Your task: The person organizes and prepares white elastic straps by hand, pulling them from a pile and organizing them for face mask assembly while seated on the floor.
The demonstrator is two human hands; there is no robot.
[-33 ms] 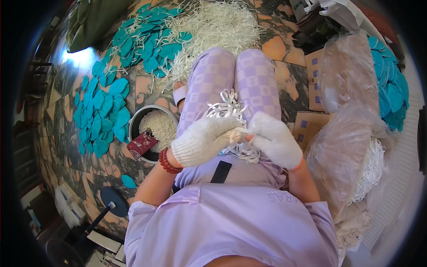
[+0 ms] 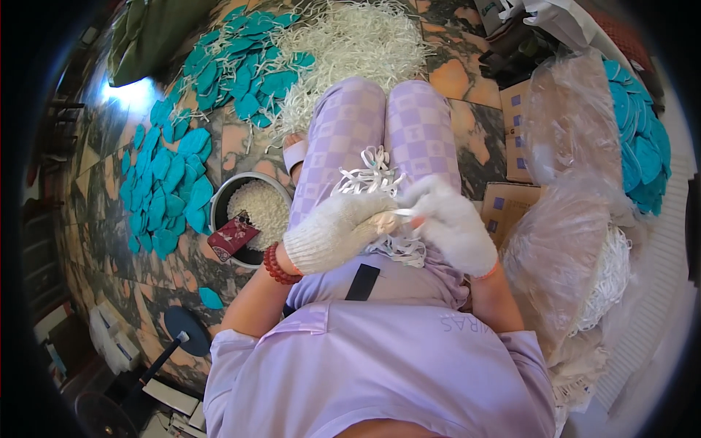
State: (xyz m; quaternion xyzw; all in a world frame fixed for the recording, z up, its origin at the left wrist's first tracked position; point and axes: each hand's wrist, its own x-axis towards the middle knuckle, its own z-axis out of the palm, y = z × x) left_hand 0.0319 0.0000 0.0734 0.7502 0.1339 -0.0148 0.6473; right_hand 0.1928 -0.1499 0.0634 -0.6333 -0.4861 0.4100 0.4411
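Observation:
My left hand (image 2: 336, 232), in a white knitted glove, is closed, with bare-looking fingertips pinching a thin white strip (image 2: 402, 212). The strip runs across to my right hand (image 2: 450, 228), also gloved and slightly smeared by motion, where a bare thumb tip shows and the fingers curl in around the strip's end. Both hands are over my lap, close together. Beneath and between them lies a bunch of loose white strips (image 2: 371, 175), partly covered by the gloves.
Teal oval pieces (image 2: 166, 186) lie heaped on the marble floor at left, beside a grey bucket (image 2: 217, 208) of small white bits with a dark red card. A big pile of pale strips (image 2: 365, 44) lies ahead. At right are cardboard boxes (image 2: 511, 204) and clear plastic bags (image 2: 558, 241).
My right hand has shifted slightly and its fingers have turned, blurring a little. The left hand stays nearly where it was, still pinching the strip.

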